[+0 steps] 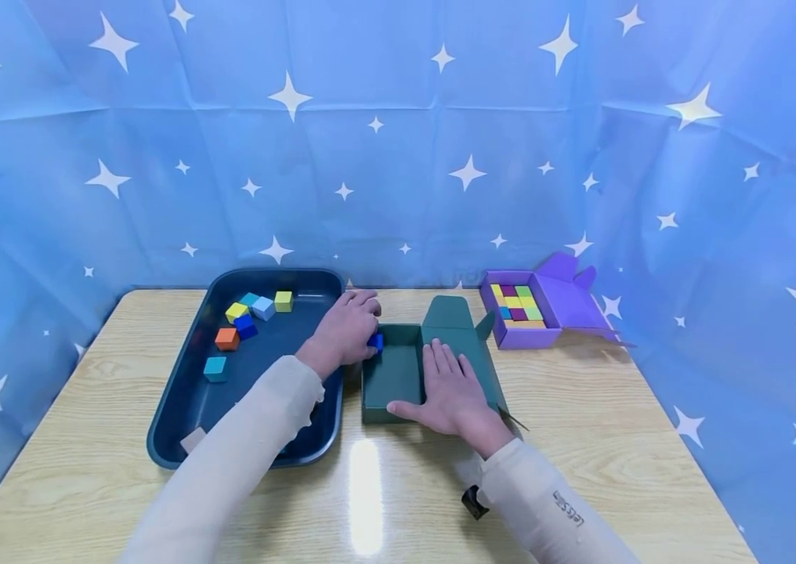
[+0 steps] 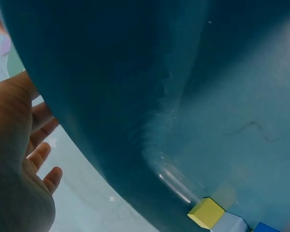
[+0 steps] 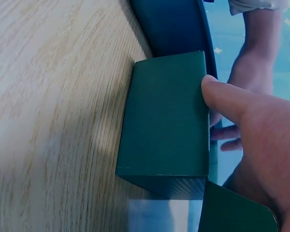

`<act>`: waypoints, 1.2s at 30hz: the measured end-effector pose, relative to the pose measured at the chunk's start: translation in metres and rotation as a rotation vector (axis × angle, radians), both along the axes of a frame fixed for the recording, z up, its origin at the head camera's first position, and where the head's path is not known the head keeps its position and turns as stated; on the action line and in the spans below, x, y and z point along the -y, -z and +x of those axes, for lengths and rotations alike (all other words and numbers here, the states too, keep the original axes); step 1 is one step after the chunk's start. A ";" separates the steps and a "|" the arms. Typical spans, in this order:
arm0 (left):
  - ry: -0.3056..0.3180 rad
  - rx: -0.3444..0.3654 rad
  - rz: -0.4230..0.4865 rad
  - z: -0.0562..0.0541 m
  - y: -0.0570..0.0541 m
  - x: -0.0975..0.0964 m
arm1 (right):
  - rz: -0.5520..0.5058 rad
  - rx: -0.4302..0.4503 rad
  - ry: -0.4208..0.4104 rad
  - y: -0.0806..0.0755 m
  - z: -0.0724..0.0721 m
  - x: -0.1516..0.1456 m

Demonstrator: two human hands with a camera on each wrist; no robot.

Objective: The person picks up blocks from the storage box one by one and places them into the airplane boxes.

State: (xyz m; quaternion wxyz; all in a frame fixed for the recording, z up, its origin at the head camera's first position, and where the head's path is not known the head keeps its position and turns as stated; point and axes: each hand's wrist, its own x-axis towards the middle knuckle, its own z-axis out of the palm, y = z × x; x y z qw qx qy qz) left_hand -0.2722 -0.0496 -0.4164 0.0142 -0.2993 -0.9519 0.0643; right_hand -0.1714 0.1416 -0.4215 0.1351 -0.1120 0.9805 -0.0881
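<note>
While the head view lays out the whole table point(image 1: 581, 470), it also shows best what the left hand point(image 1: 347, 333) has: a blue cube point(image 1: 376, 342), pinched between thumb and curled fingers at the far left corner of the green box point(image 1: 391, 413). Whether the cube touches the box, I cannot tell. From the left wrist, that cube is lost; the wall of the tray point(image 1: 292, 337) cuts across the fingers, so their grip cannot be read there. That same view gives instead a thin dark curved line point(image 2: 251, 128) on the tray's floor.

The right hand point(image 1: 450, 392) holds nothing. Its fingers lie long and straight over the box's right side, beside the open lid point(image 1: 486, 368), with the thumb spread wide. The right wrist view adds the thumb's tip resting on the top edge of the near wall, whose outer face the head view shows only as a narrow strip; the left hand appears beyond it.

Inside the tray sit loose cubes, among them an orange cube point(image 1: 226, 339) and a yellow cube point(image 1: 284, 301); a pale block point(image 1: 193, 439) lies at the near left corner. Well apart, at the table's far right, a purple box point(image 1: 528, 338) stands open, packed with coloured blocks point(image 1: 518, 302).
</note>
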 end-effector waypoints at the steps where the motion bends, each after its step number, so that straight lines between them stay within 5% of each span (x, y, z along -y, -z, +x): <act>1: -0.003 0.001 -0.011 0.001 0.000 -0.002 | 0.003 0.003 0.001 0.000 0.000 0.000; 11: -0.031 -0.030 -0.136 0.006 0.003 -0.013 | -0.002 -0.013 -0.001 0.000 -0.001 -0.002; 24: -0.082 -0.044 -0.124 0.006 0.006 -0.015 | 0.006 -0.022 -0.005 0.001 0.000 0.000; 30: -0.078 0.001 -0.039 0.005 0.002 -0.013 | -0.013 -0.026 -0.001 0.001 0.000 -0.001; 36: -0.131 0.000 0.124 -0.002 -0.021 0.013 | -0.013 -0.014 0.001 0.002 0.001 -0.001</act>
